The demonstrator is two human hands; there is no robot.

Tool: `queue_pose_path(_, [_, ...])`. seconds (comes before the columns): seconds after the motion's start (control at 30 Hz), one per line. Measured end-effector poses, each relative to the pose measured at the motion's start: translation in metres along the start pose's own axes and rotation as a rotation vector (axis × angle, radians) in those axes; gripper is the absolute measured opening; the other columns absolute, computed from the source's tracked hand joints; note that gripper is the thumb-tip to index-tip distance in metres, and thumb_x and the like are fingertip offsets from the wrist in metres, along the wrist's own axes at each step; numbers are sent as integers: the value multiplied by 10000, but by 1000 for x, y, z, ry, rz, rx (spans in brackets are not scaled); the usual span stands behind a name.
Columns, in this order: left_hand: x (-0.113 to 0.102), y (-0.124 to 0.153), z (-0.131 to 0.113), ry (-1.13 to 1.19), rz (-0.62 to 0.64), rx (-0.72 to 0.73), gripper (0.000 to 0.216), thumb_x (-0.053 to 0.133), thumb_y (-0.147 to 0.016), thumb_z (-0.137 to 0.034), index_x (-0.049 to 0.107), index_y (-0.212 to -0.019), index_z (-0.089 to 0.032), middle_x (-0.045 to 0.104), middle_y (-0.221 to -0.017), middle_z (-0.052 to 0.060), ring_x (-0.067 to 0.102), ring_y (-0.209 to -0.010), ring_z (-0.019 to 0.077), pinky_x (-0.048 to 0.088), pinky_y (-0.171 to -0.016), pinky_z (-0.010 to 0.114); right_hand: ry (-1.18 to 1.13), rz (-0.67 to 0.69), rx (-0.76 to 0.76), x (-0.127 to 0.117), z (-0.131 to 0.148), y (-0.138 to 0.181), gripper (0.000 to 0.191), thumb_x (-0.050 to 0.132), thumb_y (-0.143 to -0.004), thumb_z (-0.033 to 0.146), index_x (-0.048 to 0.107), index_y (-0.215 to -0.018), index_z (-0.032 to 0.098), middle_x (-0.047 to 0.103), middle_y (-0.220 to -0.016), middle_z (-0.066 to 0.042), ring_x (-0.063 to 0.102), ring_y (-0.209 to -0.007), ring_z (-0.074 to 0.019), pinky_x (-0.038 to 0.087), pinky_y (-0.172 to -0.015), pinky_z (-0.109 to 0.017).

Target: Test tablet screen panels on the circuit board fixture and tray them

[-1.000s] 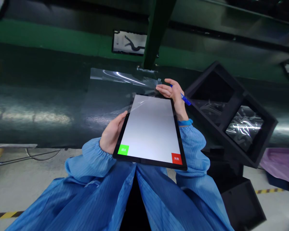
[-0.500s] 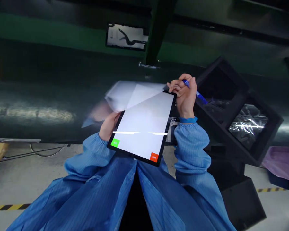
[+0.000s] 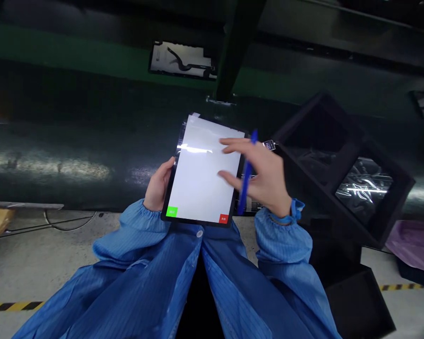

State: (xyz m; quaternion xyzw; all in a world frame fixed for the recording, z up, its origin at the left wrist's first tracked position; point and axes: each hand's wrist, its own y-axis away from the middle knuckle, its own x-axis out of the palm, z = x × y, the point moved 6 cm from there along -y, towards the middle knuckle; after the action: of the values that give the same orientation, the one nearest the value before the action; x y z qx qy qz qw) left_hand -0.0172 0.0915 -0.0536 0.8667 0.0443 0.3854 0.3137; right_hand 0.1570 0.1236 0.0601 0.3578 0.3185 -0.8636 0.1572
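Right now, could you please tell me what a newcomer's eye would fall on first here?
The glowing white-screened black tablet at centre, gripped at its left edge by the left hand, stands out against the dark green machine. The right hand hovers over the screen holding a blue plastic pen. A black compartmented tray sits tilted at right.

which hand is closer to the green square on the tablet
Left. The left hand grips the left edge of the tablet just above the green square; the right hand, holding a blue pen, is over the screen's right side.
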Motion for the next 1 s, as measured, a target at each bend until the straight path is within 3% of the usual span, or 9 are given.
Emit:
queue_pose_path(0.1, [4, 1, 3, -2, 45, -18, 485, 459, -971, -412, 623, -1327, -126, 752, -1169, 99, 646, -1205, 346, 497, -1067, 493, 186, 231, -67, 34, 10, 3, 626, 715, -845, 553, 525, -1365, 262, 472, -1559, -88, 343, -1496, -365, 325, -1199, -617])
queue_pose_path(0.17, [5, 2, 5, 7, 69, -33, 526, 445, -972, -432, 586, -1375, -125, 739, -1206, 100, 616, -1247, 356, 468, -1098, 518, 275, 276, -84, 49, 11, 10, 629, 710, -855, 541, 526, -1376, 243, 424, -1587, -113, 285, -1521, -371, 288, -1211, -647])
queue_pose_path(0.3, [6, 2, 8, 51, 114, -59, 564, 402, -980, -452, 557, -1408, -120, 719, -1249, 115, 597, -1271, 369, 461, -1104, 538, 397, 112, -198, 56, 20, 28, 156, 606, -968, 261, 655, -1097, 189, 637, -1392, -131, 544, -1371, -269, 460, -1153, -498])
queue_pose_path(0.43, [4, -2, 12, 51, 99, -48, 518, 440, -969, -444, 613, -1337, -122, 751, -1169, 108, 640, -1215, 359, 498, -1074, 512, 408, -97, -229, 31, 29, 40, 114, 631, -942, 179, 681, -1043, 191, 704, -1291, -123, 681, -1195, -234, 602, -950, -339])
queue_pose_path(0.57, [-6, -7, 12, 5, -12, -31, 416, 444, -965, -399, 702, -1139, -123, 790, -966, 94, 701, -1110, 340, 562, -997, 477, 301, -383, 25, -23, 8, 64, 213, 653, -917, 166, 705, -1110, 240, 736, -1236, -71, 726, -1091, -217, 604, -910, -334])
queue_pose_path(0.63, [-10, -8, 10, 1, -58, -18, 378, 455, -959, -384, 716, -1071, -134, 791, -919, 89, 717, -1074, 336, 587, -959, 464, 290, -440, 187, -38, -17, 86, 188, 639, -922, 174, 722, -1076, 242, 769, -1136, -53, 741, -1030, -217, 596, -908, -355])
queue_pose_path(0.83, [-29, -5, 0, 60, -324, 119, 266, 472, -956, -246, 708, -941, -124, 778, -773, 66, 757, -934, 283, 625, -888, 393, 357, -290, 432, -25, -87, 150, 158, 612, -932, 268, 755, -927, 201, 767, -820, -38, 704, -690, -164, 558, -663, -279])
queue_pose_path(1.0, [-36, -6, -3, 122, -340, 186, 334, 420, -985, -224, 711, -890, -90, 749, -674, 40, 736, -656, 176, 628, -658, 245, 369, -249, 510, -15, -104, 160, 223, 584, -940, 323, 767, -908, 199, 713, -701, -26, 648, -607, -148, 519, -623, -264])
